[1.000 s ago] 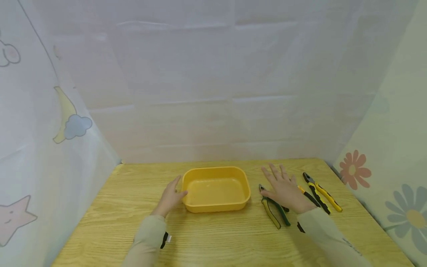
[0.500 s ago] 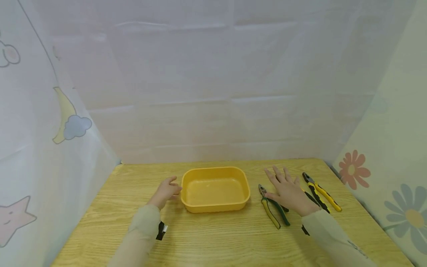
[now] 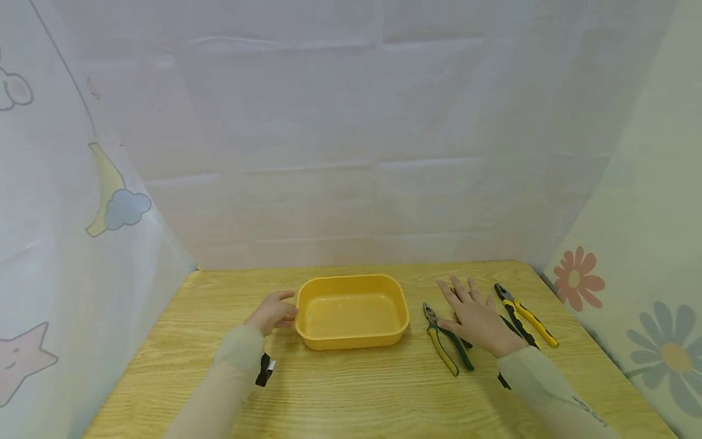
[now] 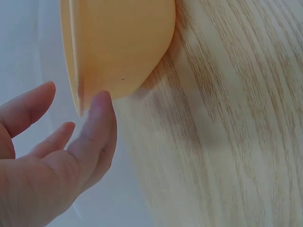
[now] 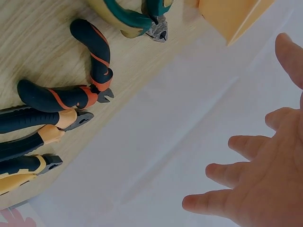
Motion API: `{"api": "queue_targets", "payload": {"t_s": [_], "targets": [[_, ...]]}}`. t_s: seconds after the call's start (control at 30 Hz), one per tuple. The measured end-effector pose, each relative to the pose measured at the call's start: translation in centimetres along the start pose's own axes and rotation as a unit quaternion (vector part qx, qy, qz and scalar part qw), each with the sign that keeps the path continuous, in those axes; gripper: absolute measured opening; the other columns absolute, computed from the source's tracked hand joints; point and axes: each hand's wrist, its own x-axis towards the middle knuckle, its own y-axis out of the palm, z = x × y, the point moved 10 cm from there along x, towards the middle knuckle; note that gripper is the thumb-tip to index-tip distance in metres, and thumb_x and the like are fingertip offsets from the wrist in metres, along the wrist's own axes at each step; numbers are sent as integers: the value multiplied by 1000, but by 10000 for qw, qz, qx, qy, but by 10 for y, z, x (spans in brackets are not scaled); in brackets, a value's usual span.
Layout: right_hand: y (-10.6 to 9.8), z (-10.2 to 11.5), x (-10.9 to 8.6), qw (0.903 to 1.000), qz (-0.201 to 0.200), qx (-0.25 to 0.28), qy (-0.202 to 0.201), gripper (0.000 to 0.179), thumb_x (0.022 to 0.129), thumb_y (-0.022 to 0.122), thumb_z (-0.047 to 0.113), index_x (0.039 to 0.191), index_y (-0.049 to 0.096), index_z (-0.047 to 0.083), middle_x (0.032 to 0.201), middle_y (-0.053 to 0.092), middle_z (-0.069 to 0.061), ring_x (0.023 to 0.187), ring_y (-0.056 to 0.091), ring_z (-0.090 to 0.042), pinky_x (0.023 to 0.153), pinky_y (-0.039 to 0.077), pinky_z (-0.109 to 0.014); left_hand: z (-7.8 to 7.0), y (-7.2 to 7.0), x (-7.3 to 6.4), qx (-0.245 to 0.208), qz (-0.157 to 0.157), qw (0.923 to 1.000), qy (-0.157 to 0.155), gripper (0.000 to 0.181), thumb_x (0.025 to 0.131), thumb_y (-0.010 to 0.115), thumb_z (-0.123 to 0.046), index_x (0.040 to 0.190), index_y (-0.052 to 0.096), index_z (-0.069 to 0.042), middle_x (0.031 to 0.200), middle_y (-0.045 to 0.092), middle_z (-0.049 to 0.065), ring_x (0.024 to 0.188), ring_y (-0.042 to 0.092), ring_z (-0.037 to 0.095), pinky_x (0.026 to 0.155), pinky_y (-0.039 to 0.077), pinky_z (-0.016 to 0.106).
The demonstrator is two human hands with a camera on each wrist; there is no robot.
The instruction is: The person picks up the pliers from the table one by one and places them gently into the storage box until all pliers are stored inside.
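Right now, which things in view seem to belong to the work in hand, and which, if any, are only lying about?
Probably for the work:
yellow box, beside the left hand
green-handled pliers, red-striped pliers, orange-collared pliers and yellow-and-black pliers, near the right hand

Probably only surroundings:
wooden table
pale backdrop
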Motion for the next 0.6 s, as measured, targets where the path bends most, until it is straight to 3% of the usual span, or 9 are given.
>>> {"api": "queue_targets", "payload": {"t_s": [0.13, 0.37, 0.6], "targets": [[0, -1, -2, 10000, -23, 1, 8, 83, 91, 67, 34, 156, 21, 9, 153, 19, -30, 135, 11, -60, 93, 12, -83, 4, 1, 5, -149, 108, 9997, -152, 60, 94, 52, 6, 149, 27, 8, 136, 42, 35, 115, 53, 41, 93, 51, 44], [1, -5, -6, 10000, -1, -49, 86, 86, 91, 68, 33, 157, 16, 13, 154, 19, -29, 134, 13, -59, 92, 18, -82, 8, 1, 12, -229, 72, 9990, -365, 60, 93, 52, 10, 148, 29, 8, 131, 46, 32, 99, 58, 30, 77, 56, 33], [5, -13, -9, 9995, 108, -250, 169, 88, 92, 66, 36, 158, 12, 16, 154, 19, -30, 135, 13, -59, 91, 18, -83, 12, 3, 17, -322, -17, 9988, -369, 59, 91, 50, 14, 146, 31, 9, 132, 44, 33, 96, 59, 31, 78, 57, 36]]}}
